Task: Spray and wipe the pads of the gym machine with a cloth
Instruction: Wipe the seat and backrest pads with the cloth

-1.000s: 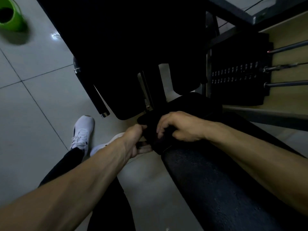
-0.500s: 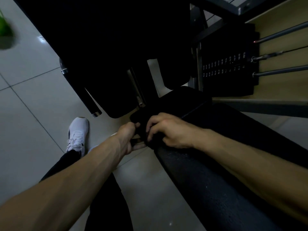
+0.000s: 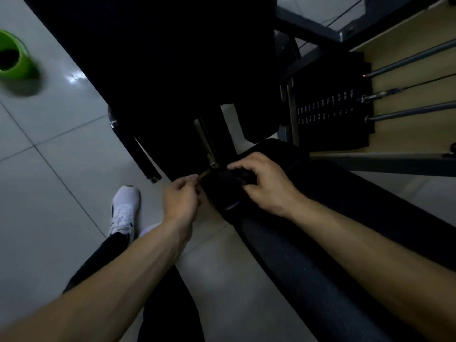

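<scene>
A long black pad (image 3: 308, 280) of the gym machine runs from the middle of the view to the lower right. A dark cloth (image 3: 222, 188) is draped over its far end and is hard to tell from the pad in the dim light. My right hand (image 3: 266, 186) lies on top of that end with curled fingers gripping the cloth. My left hand (image 3: 181, 198) is just left of the pad's end and pinches the cloth's edge with its fingertips. No spray bottle is visible.
A large black back pad (image 3: 172, 70) fills the top centre, with a black handle bar (image 3: 143, 159) angled down beside it. The weight stack (image 3: 328, 112) and guide rods stand at the right. A green bucket (image 3: 14, 58) sits on the tiled floor, far left. My white shoe (image 3: 124, 206) is below.
My right hand has shifted a little farther over the pad's end with the cloth. My left hand has come up from under the end to its left side. The view swung slightly.
</scene>
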A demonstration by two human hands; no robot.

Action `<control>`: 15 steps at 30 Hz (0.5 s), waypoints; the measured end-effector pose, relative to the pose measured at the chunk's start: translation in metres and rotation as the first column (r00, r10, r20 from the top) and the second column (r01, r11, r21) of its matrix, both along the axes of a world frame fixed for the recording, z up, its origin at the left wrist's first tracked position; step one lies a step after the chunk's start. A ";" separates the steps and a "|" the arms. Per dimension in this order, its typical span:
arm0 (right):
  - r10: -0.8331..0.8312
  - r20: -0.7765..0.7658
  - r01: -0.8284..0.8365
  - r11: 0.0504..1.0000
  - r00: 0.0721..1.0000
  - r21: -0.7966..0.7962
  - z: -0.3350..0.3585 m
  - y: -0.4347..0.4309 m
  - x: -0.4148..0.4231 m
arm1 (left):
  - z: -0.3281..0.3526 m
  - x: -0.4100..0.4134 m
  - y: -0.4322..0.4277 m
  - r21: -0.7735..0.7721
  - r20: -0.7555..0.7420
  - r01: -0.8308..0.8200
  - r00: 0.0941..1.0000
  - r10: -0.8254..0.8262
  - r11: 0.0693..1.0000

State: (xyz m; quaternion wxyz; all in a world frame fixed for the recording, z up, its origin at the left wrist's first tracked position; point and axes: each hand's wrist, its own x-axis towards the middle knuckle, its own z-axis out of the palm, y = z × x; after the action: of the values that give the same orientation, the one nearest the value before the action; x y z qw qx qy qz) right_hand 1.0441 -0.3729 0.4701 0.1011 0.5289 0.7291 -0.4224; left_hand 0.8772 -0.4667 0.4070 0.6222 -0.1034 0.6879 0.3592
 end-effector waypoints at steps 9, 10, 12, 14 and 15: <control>0.121 -0.008 -0.116 0.922 0.993 -0.369 -0.005 -0.026 -0.048 | 0.000 -0.023 -0.012 -0.056 0.342 -0.225 0.911 0.230 0.973; 0.265 0.131 -0.213 0.925 0.955 -0.315 -0.006 -0.016 -0.032 | -0.010 -0.024 -0.017 -0.109 0.311 -0.220 0.919 0.243 0.969; 0.462 0.438 -0.367 0.885 0.771 -0.288 -0.005 0.003 0.001 | -0.026 -0.020 -0.025 -0.214 0.259 -0.166 0.941 0.220 0.963; 0.492 0.529 -0.343 0.868 0.692 -0.359 -0.004 0.013 0.024 | -0.040 -0.010 -0.028 -0.283 0.253 -0.102 0.951 0.177 0.954; 0.479 0.519 -0.312 0.871 0.708 -0.379 -0.005 0.014 0.029 | -0.047 -0.004 -0.026 -0.305 0.266 -0.081 0.949 0.167 0.949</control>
State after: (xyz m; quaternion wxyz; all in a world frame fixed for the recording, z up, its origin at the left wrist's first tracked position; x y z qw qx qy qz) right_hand 1.0734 -0.3591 0.4649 0.4837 0.4458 0.6932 -0.2946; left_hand 0.8727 -0.4929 0.3605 0.6697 -0.2883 0.6270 0.2743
